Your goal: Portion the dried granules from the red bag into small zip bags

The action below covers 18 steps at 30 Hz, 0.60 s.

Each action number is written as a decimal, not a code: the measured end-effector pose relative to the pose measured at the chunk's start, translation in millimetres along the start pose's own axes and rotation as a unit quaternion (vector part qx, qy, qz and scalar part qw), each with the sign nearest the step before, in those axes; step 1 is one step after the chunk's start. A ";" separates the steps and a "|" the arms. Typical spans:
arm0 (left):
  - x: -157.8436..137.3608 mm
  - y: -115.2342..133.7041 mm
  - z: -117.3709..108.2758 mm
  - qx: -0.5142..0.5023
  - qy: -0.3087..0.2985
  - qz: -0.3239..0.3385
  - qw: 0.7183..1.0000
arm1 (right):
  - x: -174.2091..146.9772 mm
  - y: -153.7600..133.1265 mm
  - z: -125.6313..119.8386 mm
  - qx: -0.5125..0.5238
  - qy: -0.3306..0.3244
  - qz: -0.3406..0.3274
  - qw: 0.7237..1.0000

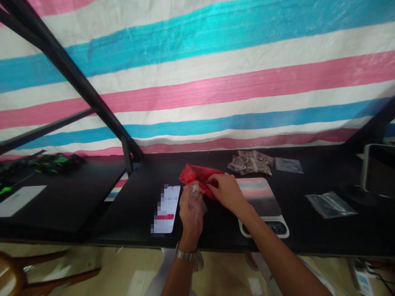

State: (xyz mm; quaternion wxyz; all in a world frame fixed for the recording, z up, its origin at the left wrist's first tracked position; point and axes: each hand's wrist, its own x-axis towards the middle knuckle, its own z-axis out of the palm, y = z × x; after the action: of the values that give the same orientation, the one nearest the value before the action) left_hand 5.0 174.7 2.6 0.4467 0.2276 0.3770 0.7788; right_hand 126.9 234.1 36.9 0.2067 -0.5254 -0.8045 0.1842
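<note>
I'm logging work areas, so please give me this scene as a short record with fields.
left hand: holds a clear bag
right hand: touching the red bag
phone: lit, left of the left hand
scale: on the black table
packets: filled, piled beyond the scale
flat bags: two, one beside the packets, one right of the scale

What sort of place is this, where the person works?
Probably a makeshift workstation: a striped plastic sheet rises behind a black table, which holds a scale and small filled bags.
</note>
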 end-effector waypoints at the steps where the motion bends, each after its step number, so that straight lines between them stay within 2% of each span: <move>1: 0.0 0.7 0.6 -0.004 -0.002 -0.001 1.000 | -0.4 1.5 -1.8 0.010 -0.001 0.003 1.000; 4: 0.2 2.5 0.5 0.002 -0.003 -0.002 1.000 | -1.0 8.7 -8.8 0.044 0.003 0.025 0.999; 9: 1.0 7.2 -5.0 0.079 -0.015 0.001 0.997 | -0.1 20.3 -22.2 0.133 0.024 0.056 0.989; 12: -0.9 15.6 -8.4 0.138 -0.065 -0.014 0.988 | -0.6 23.0 -27.4 0.186 0.032 0.053 0.981; 15: -5.2 25.8 -10.7 0.241 -0.131 -0.001 0.961 | -3.1 22.1 -34.0 0.261 0.041 0.038 0.964; 18: -9.9 29.8 -12.2 0.300 -0.162 0.000 0.940 | -8.8 16.8 -46.1 0.324 0.057 0.001 0.944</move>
State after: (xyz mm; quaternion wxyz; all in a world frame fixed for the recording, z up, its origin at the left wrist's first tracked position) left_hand -14.1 151.9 18.5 0.4122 0.4744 0.5160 0.5821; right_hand 167.3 236.1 66.1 0.4110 -0.4403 -0.6880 0.4048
